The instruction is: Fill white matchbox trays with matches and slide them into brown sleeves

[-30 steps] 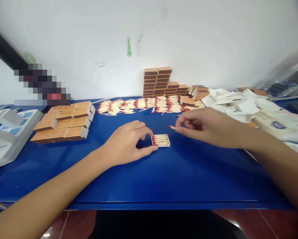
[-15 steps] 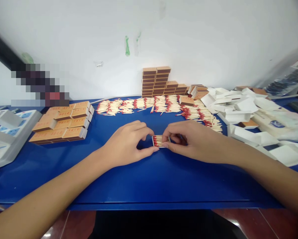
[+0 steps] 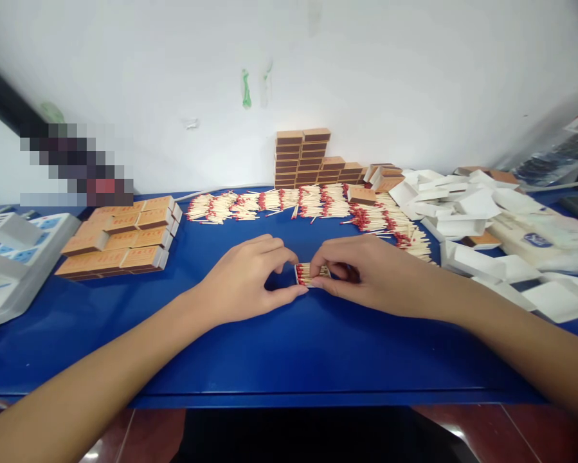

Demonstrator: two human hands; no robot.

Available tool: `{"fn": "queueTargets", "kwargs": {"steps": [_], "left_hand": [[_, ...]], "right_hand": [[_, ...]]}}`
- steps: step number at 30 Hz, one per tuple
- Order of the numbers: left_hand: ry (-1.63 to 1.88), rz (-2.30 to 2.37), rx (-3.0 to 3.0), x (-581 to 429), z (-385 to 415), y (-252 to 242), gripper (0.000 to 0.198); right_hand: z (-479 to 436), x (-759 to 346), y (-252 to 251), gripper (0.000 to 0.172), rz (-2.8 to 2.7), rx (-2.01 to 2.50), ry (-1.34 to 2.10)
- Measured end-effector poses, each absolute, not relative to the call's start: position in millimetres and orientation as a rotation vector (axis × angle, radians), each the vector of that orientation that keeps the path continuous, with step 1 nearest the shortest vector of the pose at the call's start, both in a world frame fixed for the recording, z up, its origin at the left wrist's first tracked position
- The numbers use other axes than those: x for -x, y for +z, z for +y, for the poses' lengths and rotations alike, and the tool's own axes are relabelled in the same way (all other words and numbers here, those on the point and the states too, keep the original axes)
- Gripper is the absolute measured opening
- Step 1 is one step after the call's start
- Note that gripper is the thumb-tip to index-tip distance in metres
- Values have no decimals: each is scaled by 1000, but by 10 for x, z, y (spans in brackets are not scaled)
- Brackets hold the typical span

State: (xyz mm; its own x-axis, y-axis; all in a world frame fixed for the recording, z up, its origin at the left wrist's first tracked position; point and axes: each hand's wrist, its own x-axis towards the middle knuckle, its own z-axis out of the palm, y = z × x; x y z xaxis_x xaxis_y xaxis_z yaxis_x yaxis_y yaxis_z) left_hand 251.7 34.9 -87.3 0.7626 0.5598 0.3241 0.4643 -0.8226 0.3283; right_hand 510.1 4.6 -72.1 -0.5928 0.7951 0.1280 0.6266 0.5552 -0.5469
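Observation:
A small white matchbox tray (image 3: 306, 274) filled with red-tipped matches lies on the blue table (image 3: 289, 347) between my hands. My left hand (image 3: 243, 278) pinches the tray's left end between thumb and fingers. My right hand (image 3: 361, 273) rests over the tray's right end, with thumb and forefinger curled onto the matches inside. The right half of the tray is hidden under those fingers.
A long row of loose matches (image 3: 289, 202) lies behind my hands. Closed orange matchboxes (image 3: 122, 235) are stacked at left, more orange boxes (image 3: 308, 157) against the wall. Empty white trays (image 3: 467, 209) pile up at right. A grey device (image 3: 13, 257) sits at far left.
My right hand came in from the right with a single match and now sits on the tray. The left hand has stayed on the tray's left end.

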Motion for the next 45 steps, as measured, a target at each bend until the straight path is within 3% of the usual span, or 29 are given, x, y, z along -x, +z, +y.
{"fn": "queueTargets", "kwargs": {"steps": [11, 45], "left_hand": [[566, 792, -2717, -2531, 335, -860, 29], [541, 787, -2715, -2536, 349, -868, 28]], "right_hand": [[51, -5078, -745, 18, -2433, 1124, 682], [64, -5192, -735, 34, -2544, 1252, 598]]}}
